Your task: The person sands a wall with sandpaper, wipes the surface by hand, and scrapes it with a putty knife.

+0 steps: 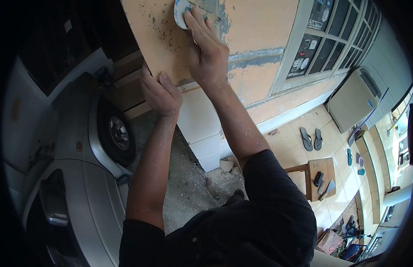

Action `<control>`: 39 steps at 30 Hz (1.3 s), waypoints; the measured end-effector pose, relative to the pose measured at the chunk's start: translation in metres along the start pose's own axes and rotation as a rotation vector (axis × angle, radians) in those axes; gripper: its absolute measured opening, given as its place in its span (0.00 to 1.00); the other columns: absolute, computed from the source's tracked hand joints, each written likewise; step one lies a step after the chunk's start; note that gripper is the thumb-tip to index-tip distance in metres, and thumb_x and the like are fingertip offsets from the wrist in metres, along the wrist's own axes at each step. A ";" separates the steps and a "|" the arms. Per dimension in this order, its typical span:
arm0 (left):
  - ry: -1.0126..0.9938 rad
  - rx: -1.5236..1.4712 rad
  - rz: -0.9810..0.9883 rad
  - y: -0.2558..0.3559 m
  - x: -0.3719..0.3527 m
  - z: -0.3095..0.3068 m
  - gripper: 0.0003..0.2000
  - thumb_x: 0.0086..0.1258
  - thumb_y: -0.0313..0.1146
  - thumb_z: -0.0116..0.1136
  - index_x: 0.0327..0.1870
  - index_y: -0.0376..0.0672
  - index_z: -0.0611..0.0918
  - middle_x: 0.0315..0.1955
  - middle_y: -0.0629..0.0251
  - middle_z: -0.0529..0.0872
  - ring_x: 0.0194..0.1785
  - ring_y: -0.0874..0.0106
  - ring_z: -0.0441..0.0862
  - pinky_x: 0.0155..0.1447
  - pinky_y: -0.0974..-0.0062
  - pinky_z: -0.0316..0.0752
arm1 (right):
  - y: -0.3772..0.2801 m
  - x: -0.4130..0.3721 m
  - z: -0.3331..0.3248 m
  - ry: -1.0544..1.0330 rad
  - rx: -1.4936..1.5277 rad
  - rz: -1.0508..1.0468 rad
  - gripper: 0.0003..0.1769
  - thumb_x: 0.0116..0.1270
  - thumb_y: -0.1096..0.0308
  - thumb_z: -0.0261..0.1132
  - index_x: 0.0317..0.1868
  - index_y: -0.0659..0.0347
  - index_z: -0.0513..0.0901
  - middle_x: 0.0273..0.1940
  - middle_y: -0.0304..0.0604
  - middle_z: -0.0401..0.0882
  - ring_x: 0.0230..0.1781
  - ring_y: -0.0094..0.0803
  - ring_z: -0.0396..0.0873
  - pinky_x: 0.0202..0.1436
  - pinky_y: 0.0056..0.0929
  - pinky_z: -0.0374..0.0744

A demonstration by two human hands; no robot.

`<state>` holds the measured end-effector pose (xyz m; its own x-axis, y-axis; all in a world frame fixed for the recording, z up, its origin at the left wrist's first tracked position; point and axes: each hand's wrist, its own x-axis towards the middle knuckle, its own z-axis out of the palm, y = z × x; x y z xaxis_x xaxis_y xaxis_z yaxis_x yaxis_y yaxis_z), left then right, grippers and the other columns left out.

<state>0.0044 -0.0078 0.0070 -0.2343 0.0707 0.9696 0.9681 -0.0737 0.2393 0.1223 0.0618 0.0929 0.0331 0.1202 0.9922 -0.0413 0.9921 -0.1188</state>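
Note:
At the top, my right hand presses a curled piece of sandpaper, pale with blue print on its back, against the orange painted wall. Dark chips and grey patches mark the paint around it. Lower and to the left, my left hand rests at the lower left edge of the wall corner, its fingers partly hidden behind that edge, with no tool visible in it. Fine pale dust covers both forearms.
A grey car stands close on the left. To the right are a window, a wooden stool with a scraper on it, and grey flip-flops. Rubble lies at the wall's foot.

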 end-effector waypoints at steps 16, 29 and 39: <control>0.056 0.011 -0.017 -0.002 0.003 0.008 0.26 0.85 0.43 0.44 0.72 0.29 0.69 0.59 0.40 0.79 0.57 0.43 0.82 0.59 0.49 0.77 | -0.017 -0.108 0.005 -0.071 -0.252 0.220 0.31 0.65 0.83 0.65 0.70 0.69 0.78 0.72 0.67 0.74 0.74 0.55 0.75 0.76 0.56 0.72; 0.044 -0.050 0.000 -0.002 0.002 0.007 0.25 0.85 0.39 0.43 0.71 0.26 0.69 0.58 0.38 0.78 0.59 0.43 0.81 0.60 0.51 0.78 | -0.006 0.056 0.031 -0.089 -0.207 -0.062 0.33 0.71 0.77 0.61 0.77 0.61 0.71 0.79 0.62 0.66 0.81 0.58 0.63 0.83 0.54 0.62; 0.075 0.051 0.012 -0.001 0.001 0.007 0.26 0.85 0.43 0.43 0.71 0.28 0.69 0.58 0.41 0.80 0.59 0.44 0.81 0.59 0.50 0.77 | -0.059 -0.211 -0.098 -0.029 0.660 1.233 0.17 0.83 0.70 0.59 0.66 0.68 0.80 0.59 0.47 0.86 0.59 0.34 0.85 0.64 0.38 0.83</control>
<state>0.0038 -0.0005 0.0078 -0.2271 -0.0047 0.9739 0.9736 -0.0234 0.2269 0.2160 -0.0182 -0.1129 -0.3884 0.8827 0.2647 -0.4852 0.0483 -0.8731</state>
